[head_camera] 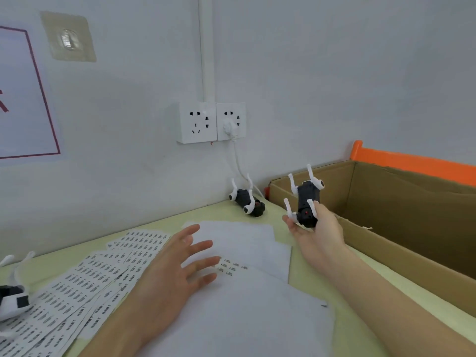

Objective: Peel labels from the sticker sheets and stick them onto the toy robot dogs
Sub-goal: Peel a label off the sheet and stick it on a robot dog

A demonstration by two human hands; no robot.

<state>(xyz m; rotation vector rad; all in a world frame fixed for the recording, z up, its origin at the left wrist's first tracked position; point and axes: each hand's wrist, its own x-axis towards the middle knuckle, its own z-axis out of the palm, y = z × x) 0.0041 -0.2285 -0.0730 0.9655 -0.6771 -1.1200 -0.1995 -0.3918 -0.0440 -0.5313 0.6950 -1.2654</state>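
My right hand (318,228) holds a black toy robot dog (307,202) belly-up, its white legs pointing up, just left of the cardboard box. My left hand (177,269) hovers with fingers spread over the white backing sheets (247,240), near a few leftover labels (231,267). Several full sticker sheets (77,287) fan out on the left of the table. A second robot dog (248,202) lies upside down by the wall. Part of a third dog (13,297) shows at the left edge.
An open cardboard box (401,220) fills the right side, with an orange crate rim (412,161) behind it. On the wall are two sockets (211,122), one with a white plug and cable running down behind the far dog. The table (304,269) is pale yellow-green.
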